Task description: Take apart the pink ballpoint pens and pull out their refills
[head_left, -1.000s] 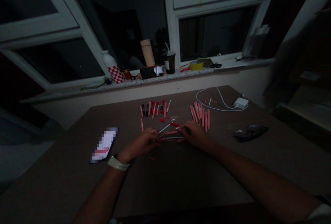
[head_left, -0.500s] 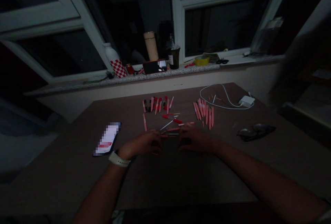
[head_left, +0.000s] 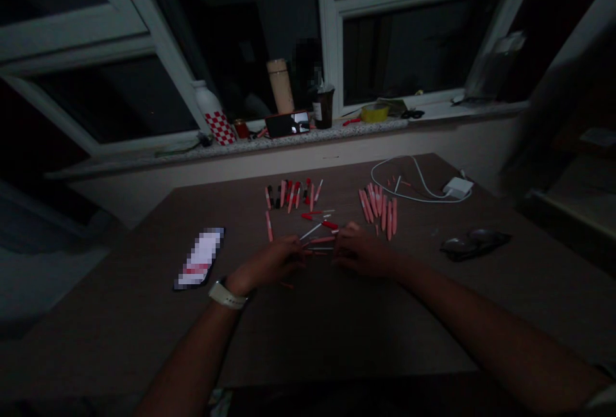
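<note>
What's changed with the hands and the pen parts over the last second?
The left hand has slid forward, toward the thin white pen refill, while the right hand has barely moved. Neither clearly took hold of or let go of anything. The rows of pink pen barrels and the white charger stayed as they were.

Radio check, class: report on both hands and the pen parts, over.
Left hand, right hand: either side of loose pen parts, grip unclear. Pink pens lined up beyond. Phone off left, away from the hands.
</note>
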`<state>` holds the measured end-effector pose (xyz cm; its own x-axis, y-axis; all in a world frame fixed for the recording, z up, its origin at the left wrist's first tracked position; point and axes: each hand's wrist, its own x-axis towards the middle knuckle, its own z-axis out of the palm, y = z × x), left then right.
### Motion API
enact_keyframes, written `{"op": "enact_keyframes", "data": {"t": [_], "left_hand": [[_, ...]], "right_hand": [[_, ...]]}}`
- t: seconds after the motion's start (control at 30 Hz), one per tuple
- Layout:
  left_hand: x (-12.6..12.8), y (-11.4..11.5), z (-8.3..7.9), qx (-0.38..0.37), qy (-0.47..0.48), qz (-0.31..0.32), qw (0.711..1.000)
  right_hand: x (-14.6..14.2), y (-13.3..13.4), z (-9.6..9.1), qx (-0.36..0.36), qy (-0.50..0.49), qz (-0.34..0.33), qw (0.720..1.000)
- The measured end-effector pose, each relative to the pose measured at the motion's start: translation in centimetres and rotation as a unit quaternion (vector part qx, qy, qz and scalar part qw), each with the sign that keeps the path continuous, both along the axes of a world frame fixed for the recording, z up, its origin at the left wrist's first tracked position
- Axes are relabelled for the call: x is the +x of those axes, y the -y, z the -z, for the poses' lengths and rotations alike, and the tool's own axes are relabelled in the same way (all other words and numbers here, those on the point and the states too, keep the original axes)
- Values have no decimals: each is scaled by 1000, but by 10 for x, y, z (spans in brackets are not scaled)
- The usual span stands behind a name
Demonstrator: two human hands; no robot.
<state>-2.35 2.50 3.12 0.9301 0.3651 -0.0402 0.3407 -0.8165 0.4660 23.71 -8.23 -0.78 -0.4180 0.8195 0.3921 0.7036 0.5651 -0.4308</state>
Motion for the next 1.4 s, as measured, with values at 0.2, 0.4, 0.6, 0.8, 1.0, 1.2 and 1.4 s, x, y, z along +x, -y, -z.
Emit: {"op": "enact_keyframes", "data": {"t": [0.2,0.4,0.6,0.8,1.0,1.2,1.4], "left_hand": [[4,1,7,27,50,3,998],[21,14,16,107,86,-51,989],[29,13,27,154,69,-47,985],[29,13,26,177,54,-50,981],[28,16,20,128,153,-74,977],[27,20,19,107,206,-113,966],[28,25,16,110,236,-64,963]], "right_hand": [[13,-1,-7,6,-8,8,1000],[7,3,-8,-8,33,-46,998],[0,4,-5,-2,64,-44,997],[-3,2,-3,22,98,-36,994],[-4,0,-2,23,52,38,998],[-2,-3,5,6,-69,74,995],[-4,0,4,-27,-101,103,989]]}}
